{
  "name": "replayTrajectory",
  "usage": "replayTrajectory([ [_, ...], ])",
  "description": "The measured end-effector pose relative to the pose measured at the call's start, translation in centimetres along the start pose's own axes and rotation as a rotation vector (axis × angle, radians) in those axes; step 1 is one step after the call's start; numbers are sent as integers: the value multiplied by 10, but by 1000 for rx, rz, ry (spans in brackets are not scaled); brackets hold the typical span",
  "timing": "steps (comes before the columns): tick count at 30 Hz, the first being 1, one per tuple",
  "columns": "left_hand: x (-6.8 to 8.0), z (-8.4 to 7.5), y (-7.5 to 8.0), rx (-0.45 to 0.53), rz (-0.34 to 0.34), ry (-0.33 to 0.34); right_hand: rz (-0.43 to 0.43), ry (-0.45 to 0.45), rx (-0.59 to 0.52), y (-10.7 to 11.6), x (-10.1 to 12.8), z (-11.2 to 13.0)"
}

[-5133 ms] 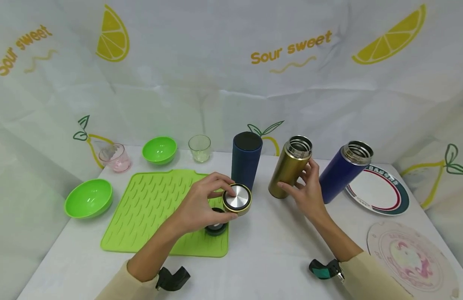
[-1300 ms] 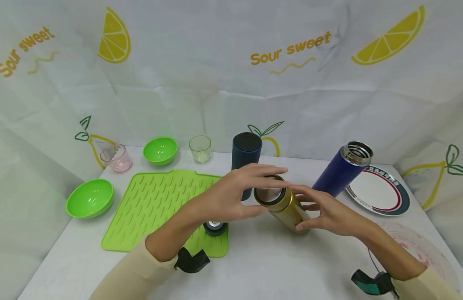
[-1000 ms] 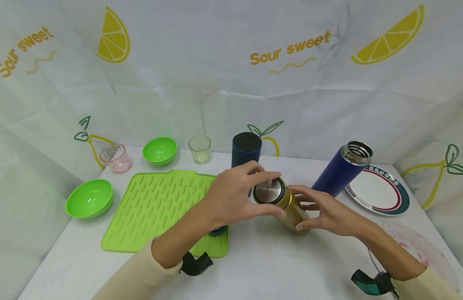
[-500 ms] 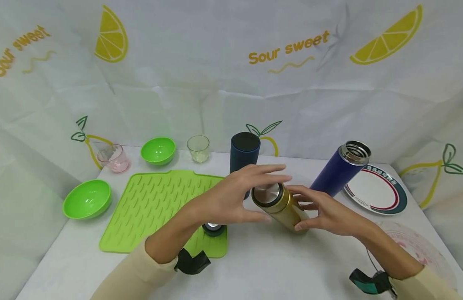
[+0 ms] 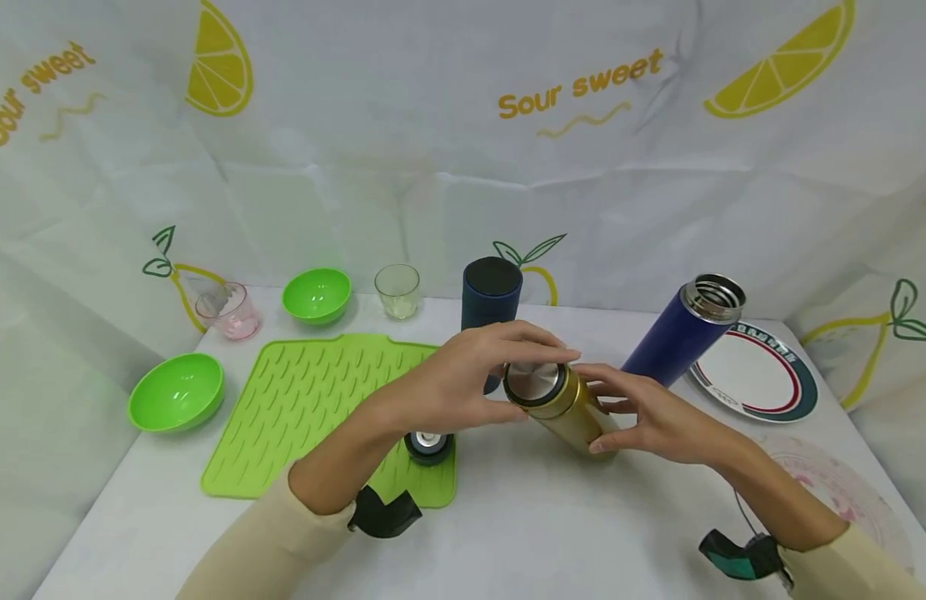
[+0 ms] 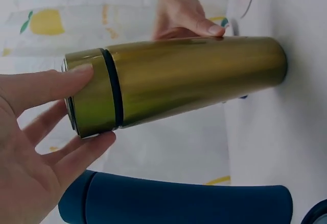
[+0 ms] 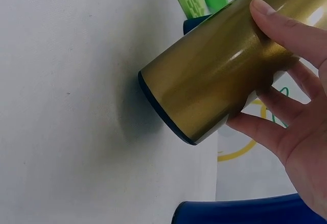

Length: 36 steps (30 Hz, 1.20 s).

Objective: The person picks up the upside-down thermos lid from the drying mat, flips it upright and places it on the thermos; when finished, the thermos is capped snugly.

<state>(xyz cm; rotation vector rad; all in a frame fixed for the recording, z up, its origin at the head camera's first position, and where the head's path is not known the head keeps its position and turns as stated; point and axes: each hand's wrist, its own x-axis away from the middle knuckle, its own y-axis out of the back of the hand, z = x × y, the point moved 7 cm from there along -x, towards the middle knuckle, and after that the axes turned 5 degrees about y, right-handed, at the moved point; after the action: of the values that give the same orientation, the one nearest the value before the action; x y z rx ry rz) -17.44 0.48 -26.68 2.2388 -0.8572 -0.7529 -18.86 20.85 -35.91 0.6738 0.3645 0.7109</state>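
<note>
left fingers (image 5: 541, 340) reclosed, seemingly pinching flask lid (image 5: 536, 384).

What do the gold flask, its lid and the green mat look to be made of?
Gold flask: probably coated metal, with a satin sheen and soft streaked highlights. Lid: a brushed, steel-looking disc on top, with a gold side matching the body. Green mat: likely silicone or soft plastic, matte, with moulded raised ridges.

Legible text, one wording only:
- "Sour sweet", orange lettering, printed on the white backdrop cloth (image 5: 402, 167), up and beyond the hands.
- "Sour sweet" again on the same cloth, far up and left of the left hand (image 5: 463, 387), partly cut by the picture edge.
</note>
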Motion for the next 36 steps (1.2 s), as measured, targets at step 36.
replayTrajectory([
  [36,1,-8,1,-269,59,22,14,-17,11,-4,0,0],
])
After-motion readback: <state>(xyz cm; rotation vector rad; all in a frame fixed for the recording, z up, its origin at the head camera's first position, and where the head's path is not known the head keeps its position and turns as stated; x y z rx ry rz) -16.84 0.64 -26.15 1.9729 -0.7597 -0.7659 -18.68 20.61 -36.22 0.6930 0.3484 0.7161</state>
